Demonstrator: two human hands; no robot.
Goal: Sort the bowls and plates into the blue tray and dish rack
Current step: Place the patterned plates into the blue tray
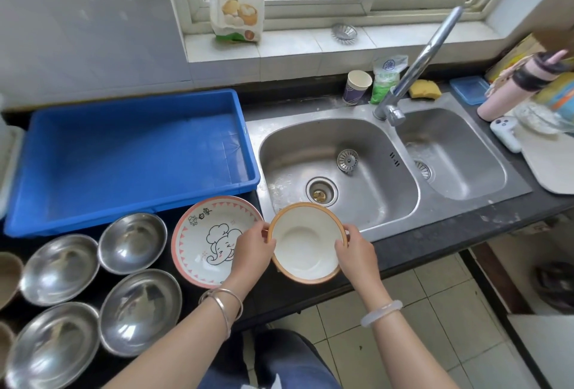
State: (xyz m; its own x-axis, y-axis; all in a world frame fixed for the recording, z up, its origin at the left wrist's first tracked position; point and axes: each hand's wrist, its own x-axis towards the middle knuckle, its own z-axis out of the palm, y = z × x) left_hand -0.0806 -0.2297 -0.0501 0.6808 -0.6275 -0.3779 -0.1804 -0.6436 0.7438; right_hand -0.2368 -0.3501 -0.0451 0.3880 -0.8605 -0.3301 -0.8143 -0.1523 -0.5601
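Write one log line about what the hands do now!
left hand, right hand: grip orange-rimmed bowl | bowl: above sink edge | blue tray: empty

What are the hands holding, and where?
Both hands, left hand and right hand, grip the orange-rimmed white bowl by opposite sides of its rim.

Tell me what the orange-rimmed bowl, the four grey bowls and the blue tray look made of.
Orange-rimmed white bowl: glazed ceramic or melamine, smooth sheen. Four round grey bowls: stainless steel, mirror-like reflections. Blue rectangular tray: likely moulded plastic, uniform colour.
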